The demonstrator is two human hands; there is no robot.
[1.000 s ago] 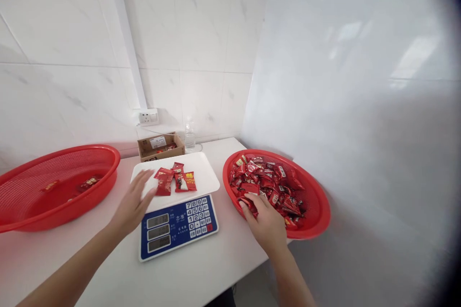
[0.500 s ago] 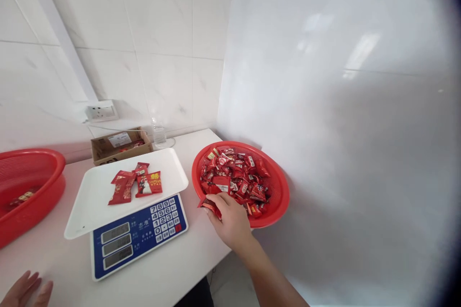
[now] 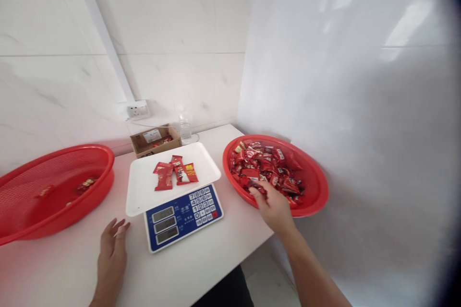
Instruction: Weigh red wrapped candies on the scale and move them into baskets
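The right hand (image 3: 274, 205) was positioned at the near-left rim of the right-hand red basket (image 3: 316, 178). Its thumb and fingers were closed in a pinch on a red wrapped packet (image 3: 260, 189), partly covered by the fingers. The basket contained a heap of loose packets (image 3: 266, 168), mostly red, with printed labels.

The left hand (image 3: 113, 244) was located near the front left corner of the electronic scale (image 3: 183, 216). It was partly open, fingers slightly bent and thumb apart, with nothing visible in its grasp. Contact between this hand and the worktop (image 3: 173, 276) could not be determined.

The scale stood on the worktop between the two baskets. Its white platform (image 3: 140, 180) carried a small cluster of red packets (image 3: 164, 177), some overlapping; one bore a printed figure and yellow lettering. The blue front panel carried three displays (image 3: 165, 224) on the left, their digits too faint to read, and a keypad (image 3: 204, 206) on the right.

The left-hand red basket (image 3: 108, 163) held a few packets. Behind the scale stood an open cardboard box (image 3: 162, 148), also containing packets, with a clear plastic bottle (image 3: 185, 127) just beside it.
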